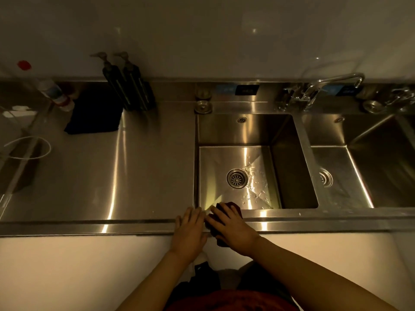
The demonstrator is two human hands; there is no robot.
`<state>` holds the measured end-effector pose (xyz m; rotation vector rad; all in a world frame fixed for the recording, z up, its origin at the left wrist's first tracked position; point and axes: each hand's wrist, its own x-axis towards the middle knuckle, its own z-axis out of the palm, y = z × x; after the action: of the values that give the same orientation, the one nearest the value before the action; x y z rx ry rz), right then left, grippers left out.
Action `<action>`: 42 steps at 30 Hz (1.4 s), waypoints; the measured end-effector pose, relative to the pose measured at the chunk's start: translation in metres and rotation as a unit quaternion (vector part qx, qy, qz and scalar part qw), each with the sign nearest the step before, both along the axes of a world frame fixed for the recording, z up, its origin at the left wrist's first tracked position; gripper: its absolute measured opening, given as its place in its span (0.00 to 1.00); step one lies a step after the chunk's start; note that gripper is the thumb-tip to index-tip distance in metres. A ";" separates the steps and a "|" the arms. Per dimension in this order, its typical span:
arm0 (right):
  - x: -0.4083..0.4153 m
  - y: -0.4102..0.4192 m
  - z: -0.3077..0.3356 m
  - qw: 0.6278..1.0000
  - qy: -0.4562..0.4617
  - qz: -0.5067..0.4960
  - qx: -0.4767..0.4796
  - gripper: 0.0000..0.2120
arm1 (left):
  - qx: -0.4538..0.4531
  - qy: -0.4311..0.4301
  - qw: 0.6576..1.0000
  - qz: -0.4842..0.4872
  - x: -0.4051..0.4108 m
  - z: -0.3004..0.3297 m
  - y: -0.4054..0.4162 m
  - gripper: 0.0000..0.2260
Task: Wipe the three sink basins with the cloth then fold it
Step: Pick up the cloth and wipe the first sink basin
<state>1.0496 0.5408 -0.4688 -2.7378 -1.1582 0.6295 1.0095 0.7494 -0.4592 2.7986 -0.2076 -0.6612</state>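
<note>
A dark red cloth (233, 207) lies bunched over the front rim of the left sink basin (244, 131), mostly covered by my right hand (231, 227), which presses down on it. My left hand (189, 232) rests flat, fingers apart, on the steel counter edge just left of the cloth, touching the rim. Water drops lie on the basin floor beside its round drain (237, 178). A second basin (370, 135) is to the right, cut off by the frame edge. No third basin is in view.
A faucet (318, 88) stands behind the divider between the basins. On the steel counter (112, 176) at the left are a black mat (94, 113), two dark pump dispensers (130, 86) and a toppled white bottle (56, 93). A plug (203, 106) sits behind the left basin.
</note>
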 end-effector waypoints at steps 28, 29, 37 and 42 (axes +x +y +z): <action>0.013 -0.265 0.010 0.999 0.009 -0.053 0.001 0.33 | -0.003 0.015 0.999 -0.042 0.032 -0.010 -0.207 0.30; 0.013 -0.273 0.009 0.999 0.009 -0.053 0.003 0.32 | -0.005 0.017 0.999 -0.044 0.034 -0.011 -0.214 0.31; 0.019 -0.322 0.004 1.000 -0.010 -0.018 0.018 0.35 | -0.031 0.026 0.997 -0.060 0.043 -0.011 -0.281 0.32; 0.016 -0.332 0.008 0.999 -0.026 -0.008 0.035 0.36 | -0.027 0.033 0.998 -0.041 0.044 -0.009 -0.294 0.33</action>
<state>1.0655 0.2087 -0.4604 -2.7162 -1.1454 0.5095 1.0538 0.4559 -0.4681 2.7255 -0.3250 -0.7534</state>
